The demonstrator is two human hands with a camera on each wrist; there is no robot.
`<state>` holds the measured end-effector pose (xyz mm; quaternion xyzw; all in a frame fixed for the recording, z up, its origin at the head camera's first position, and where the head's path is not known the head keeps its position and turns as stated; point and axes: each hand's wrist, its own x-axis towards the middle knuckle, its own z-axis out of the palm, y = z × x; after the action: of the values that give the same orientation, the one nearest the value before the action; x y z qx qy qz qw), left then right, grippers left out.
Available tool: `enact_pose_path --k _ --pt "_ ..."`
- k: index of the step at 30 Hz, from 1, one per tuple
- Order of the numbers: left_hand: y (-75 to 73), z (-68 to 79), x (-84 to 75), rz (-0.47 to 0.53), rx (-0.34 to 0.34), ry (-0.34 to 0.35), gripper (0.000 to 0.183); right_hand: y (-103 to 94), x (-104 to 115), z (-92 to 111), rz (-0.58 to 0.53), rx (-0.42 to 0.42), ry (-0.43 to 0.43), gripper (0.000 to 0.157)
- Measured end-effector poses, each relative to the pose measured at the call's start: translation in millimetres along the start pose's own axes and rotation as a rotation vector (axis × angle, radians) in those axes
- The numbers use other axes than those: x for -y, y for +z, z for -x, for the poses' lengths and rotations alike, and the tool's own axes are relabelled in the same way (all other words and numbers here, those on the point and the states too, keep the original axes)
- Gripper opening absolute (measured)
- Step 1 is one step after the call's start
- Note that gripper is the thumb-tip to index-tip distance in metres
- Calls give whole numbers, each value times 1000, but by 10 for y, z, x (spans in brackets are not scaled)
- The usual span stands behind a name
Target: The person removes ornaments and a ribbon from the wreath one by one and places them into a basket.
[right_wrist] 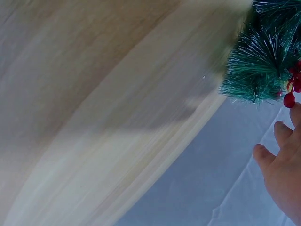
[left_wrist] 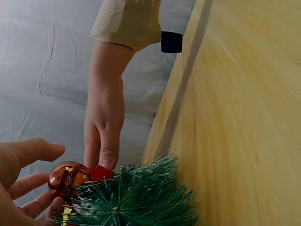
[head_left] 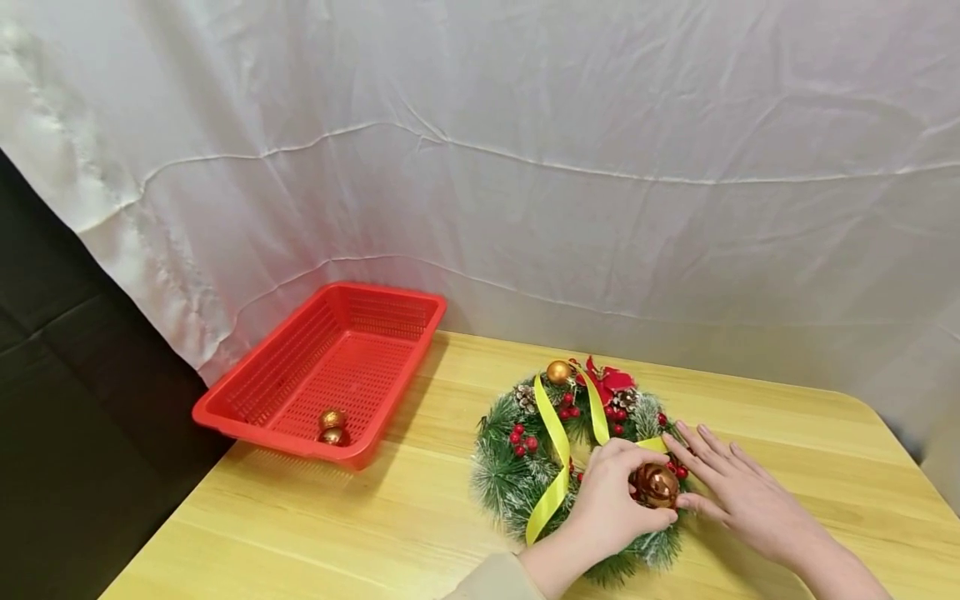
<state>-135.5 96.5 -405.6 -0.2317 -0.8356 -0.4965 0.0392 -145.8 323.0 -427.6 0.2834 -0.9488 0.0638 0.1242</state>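
On the table lies a green Christmas wreath (head_left: 498, 475) with red berries, pinecones, a red flower and a yellow ribbon (head_left: 557, 429). My left hand (head_left: 611, 500) curls its thumb and fingers round a shiny copper bauble (head_left: 657, 485) at the wreath's right front side. The same bauble (left_wrist: 68, 176) shows between thumb and fingers in the left wrist view. To its right, my right hand (head_left: 750, 500) has its fingers extended at the wreath's edge, the fingertips by the berries and ribbon end. A smaller gold bauble (head_left: 558, 372) sits at the wreath's back.
A red plastic basket (head_left: 390, 417) stands at the left on the wooden table (head_left: 300, 533). Two gold-brown baubles (head_left: 333, 425) lie in its near corner. A pale cloth (head_left: 570, 208) hangs behind the table, and dark cloth (head_left: 52, 400) is at the far left.
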Motion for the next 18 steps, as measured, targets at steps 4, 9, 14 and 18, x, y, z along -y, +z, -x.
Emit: enact_pose_path --k 4,9,14,18 --pt "49 8 16 -19 -11 2 51 2 5 6 6 0 1 70" --pt "92 13 39 -41 -27 -7 52 4 11 11 0 1 3 70" --pt "93 8 36 -82 -32 6 51 -1 17 13 -5 3 2 70" --pt "88 6 31 -100 -40 15 48 -12 17 7 -8 1 -4 69"
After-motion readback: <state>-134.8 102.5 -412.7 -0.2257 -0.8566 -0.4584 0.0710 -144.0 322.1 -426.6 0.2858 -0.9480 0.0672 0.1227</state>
